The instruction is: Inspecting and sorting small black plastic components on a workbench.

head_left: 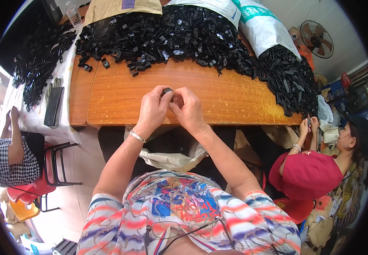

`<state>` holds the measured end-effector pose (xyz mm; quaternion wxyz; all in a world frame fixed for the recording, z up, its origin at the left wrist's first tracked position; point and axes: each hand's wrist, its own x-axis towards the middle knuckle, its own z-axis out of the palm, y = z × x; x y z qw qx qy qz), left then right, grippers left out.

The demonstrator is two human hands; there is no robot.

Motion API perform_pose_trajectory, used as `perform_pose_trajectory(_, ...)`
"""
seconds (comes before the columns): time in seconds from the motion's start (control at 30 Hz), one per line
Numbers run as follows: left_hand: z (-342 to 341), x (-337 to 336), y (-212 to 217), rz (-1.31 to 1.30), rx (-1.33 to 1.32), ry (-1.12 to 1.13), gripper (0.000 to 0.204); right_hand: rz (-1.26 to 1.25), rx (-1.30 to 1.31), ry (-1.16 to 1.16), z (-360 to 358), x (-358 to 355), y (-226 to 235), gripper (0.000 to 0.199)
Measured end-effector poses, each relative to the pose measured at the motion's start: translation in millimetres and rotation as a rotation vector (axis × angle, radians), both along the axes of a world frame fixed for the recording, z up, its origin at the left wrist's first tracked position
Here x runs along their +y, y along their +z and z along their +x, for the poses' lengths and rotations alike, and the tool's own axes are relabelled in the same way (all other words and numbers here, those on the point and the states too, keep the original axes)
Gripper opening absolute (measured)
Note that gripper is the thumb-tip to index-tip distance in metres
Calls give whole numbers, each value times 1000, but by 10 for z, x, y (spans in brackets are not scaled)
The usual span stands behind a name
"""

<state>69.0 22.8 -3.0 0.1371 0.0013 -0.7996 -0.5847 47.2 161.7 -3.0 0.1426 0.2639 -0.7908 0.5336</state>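
Over the near edge of the brown wooden table [124, 95], my two hands are drawn together. Between my left hand [152, 108] and my right hand [189, 109] is a small black plastic part [167, 90], pinched by the fingers of both. Most of the part is covered by my fingertips, so its full shape is hidden. Beyond my hands lies a wide heap of small black plastic clips [162, 40]. To the right spreads a second heap, of longer, flat black pieces [286, 78]. An open pale sack [173, 161] hangs below the table edge, in front of my body.
A brown paper sack [124, 7] and white woven sacks [264, 32] back the heaps. At left, a white-covered table [65, 80] holds more black parts and a clear bottle [72, 15]. Co-workers sit on both sides; a fan [316, 39] stands back right.
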Motion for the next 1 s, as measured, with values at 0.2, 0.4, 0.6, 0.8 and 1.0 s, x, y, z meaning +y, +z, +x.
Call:
perform_pose_trajectory(0.2,400,-221,120,-129,-128,-133,23,263,-390,440,-181,247,166,22)
perform_pose_trajectory(0.4,712,-347,340,-401,-52,-240,27,481,69,-9,-972,197,105,26)
perform_pose_trajectory(0.6,-212,-548,163,-690,225,88,35,696,274,-171,-1658,-400,134,38)
perform_pose_trajectory(0.8,-998,-573,-38,-862,152,227,48,887,331,-212,-1772,-599,55,22)
perform_pose_trajectory(1.0,-763,-508,-126,-828,232,76,40,794,553,-67,-1520,-251,-29,28)
